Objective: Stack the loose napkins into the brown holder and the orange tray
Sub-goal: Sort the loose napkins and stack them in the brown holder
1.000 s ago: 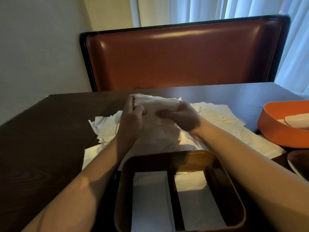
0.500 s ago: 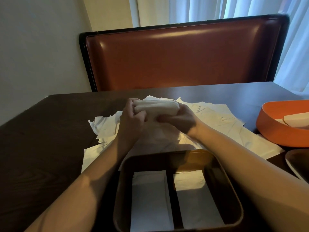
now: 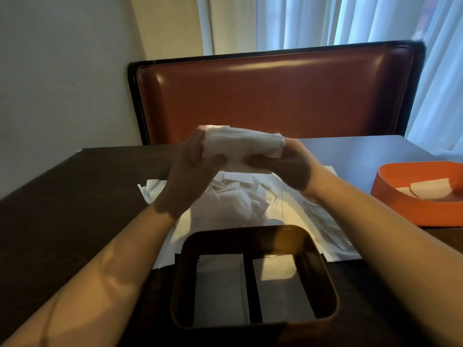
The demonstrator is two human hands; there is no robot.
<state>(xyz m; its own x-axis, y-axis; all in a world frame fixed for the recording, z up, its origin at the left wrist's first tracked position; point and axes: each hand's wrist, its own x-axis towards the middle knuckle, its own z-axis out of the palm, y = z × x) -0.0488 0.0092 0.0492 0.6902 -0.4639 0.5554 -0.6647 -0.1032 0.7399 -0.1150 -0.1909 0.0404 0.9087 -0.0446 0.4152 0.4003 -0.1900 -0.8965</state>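
Observation:
A thick bundle of white napkins [image 3: 241, 144] is held in the air above the table, between both hands. My left hand [image 3: 190, 166] grips its left end and my right hand [image 3: 283, 164] grips its right end. Under the bundle a heap of loose white napkins [image 3: 240, 204] is spread over the dark table. The brown holder [image 3: 323, 266] stands nearest to me, with a divider and white napkins in both halves. The orange tray [image 3: 390, 204] sits at the right edge with a few napkins inside.
The dark wooden table [image 3: 62, 209] reaches left to a pale wall. A red-brown padded chair back [image 3: 275, 96] stands behind the table's far edge, with white curtains behind it.
Both hands have lifted the napkin bundle up off the heap, and it now hangs well above the table. My view has tipped slightly upward.

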